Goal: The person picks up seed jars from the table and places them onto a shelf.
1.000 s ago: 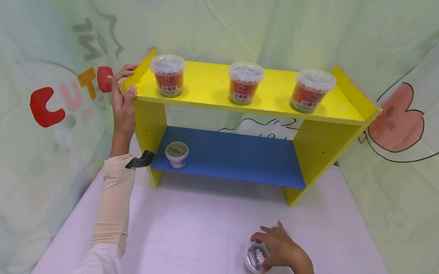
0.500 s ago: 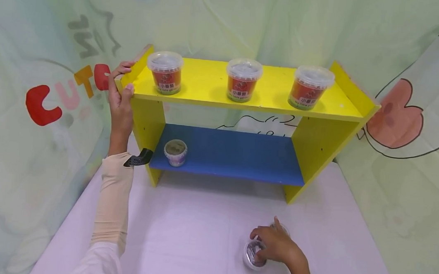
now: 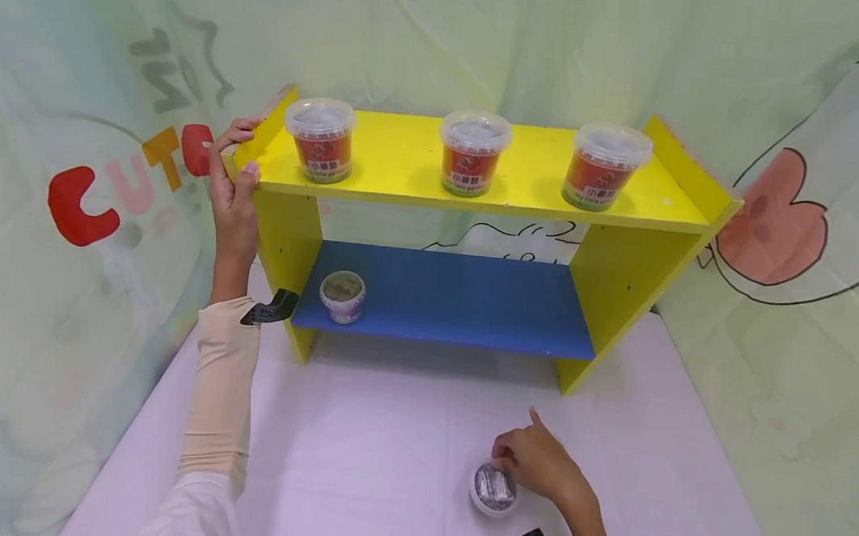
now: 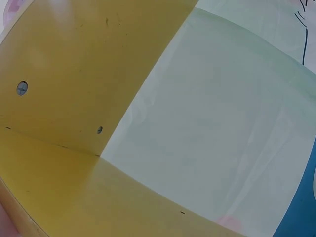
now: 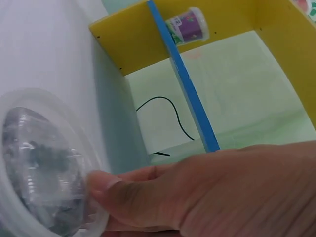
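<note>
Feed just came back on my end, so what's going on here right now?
A person's left hand grips the top left corner of a yellow shelf unit standing on a white table. The right hand rests on a small clear lidded tub on the table in front of the shelf, thumb at its rim. Three red-labelled tubs stand in a row on the top board, and one small cup sits at the left of the blue lower board.

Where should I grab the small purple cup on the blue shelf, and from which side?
Take the small purple cup around its side wall, just under the wider lid rim, coming from the open front. The yellow shelf top above likely hinders a grasp from above.
</note>
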The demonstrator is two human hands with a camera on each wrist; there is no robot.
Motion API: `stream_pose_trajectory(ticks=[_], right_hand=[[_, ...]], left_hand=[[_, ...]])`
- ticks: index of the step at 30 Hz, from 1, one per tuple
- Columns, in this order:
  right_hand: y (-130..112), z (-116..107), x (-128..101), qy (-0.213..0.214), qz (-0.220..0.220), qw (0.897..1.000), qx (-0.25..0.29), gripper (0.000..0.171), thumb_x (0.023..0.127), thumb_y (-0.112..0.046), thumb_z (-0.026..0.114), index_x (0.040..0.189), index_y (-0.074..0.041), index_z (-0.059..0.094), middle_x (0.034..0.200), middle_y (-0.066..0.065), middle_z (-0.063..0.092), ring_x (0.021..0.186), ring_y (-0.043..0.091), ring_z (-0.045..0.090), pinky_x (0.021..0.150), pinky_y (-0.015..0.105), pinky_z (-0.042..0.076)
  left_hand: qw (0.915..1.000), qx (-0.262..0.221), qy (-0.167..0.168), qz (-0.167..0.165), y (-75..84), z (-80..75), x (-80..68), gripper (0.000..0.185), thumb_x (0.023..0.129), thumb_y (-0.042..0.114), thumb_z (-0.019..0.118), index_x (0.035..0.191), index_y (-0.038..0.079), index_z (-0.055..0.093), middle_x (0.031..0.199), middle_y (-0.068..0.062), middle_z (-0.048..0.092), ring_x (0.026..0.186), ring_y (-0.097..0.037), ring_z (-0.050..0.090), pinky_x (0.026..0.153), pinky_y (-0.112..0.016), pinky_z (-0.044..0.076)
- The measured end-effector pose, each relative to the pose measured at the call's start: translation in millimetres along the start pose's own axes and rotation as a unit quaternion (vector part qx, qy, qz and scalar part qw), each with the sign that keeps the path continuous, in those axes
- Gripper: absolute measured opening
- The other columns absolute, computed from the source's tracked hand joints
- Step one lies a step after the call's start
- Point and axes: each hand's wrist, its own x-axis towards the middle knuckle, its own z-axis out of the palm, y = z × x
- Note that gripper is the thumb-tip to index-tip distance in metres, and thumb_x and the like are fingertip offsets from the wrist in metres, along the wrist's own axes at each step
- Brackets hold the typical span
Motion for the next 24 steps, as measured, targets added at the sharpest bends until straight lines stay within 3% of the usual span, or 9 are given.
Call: stream_pose_trajectory(ticks=[7,15,18,22,24], right_hand=[[-6,7,11,0.047,-0.002,0.999,-0.009,0.003,0.08,-0.011,0.075,0.079,-0.009,0.073,0.075,-0.004,0.073,0.074,0.014,0.071,0.106,0.072,0.026],[-21,24,24,0.09,0.094,0.991,0.024,0.005,0.08,-0.008,0.075,0.082,-0.005,0.073,0.078,0.003,0.074,0.082,0.023,0.072,0.111,0.061,0.033],[-23,28,26,0.089,0.119,0.988,0.041,0.006,0.083,-0.008,0.073,0.089,-0.006,0.073,0.083,0.004,0.074,0.082,0.022,0.072,0.102,0.053,0.047],[-19,26,22,0.057,0.082,0.989,0.109,0.025,0.09,-0.013,0.067,0.112,-0.003,0.068,0.104,0.01,0.072,0.095,0.026,0.069,0.086,0.046,0.055],[-17,22,18,0.021,0.049,0.988,0.146,0.041,0.091,-0.023,0.066,0.126,-0.002,0.06,0.12,0.015,0.067,0.11,0.032,0.064,0.091,0.049,0.052]], left_hand=[[1.0,-0.004,0.002,-0.002,2.5,1.2,0.2,0.031,0.087,0.004,0.045,0.118,0.009,0.051,0.133,-0.011,0.05,0.133,-0.028,0.04,0.113,-0.035,0.038],[1.0,-0.002,0.003,-0.002,13.0,7.5,-2.0,0.031,0.087,0.005,0.045,0.117,0.008,0.051,0.131,-0.01,0.05,0.133,-0.027,0.041,0.114,-0.036,0.037],[1.0,-0.003,0.002,-0.003,21.3,11.8,-3.0,0.031,0.087,0.004,0.045,0.117,0.007,0.051,0.13,-0.01,0.05,0.132,-0.028,0.041,0.115,-0.035,0.036],[0.9999,-0.009,0.003,-0.008,28.1,15.6,-4.8,0.03,0.087,0.004,0.044,0.116,0.006,0.051,0.13,-0.012,0.05,0.133,-0.028,0.04,0.115,-0.035,0.036],[0.9999,-0.012,0.004,-0.011,28.3,16.1,-5.0,0.029,0.087,0.004,0.044,0.115,0.006,0.051,0.131,-0.013,0.049,0.133,-0.029,0.04,0.115,-0.035,0.036]])
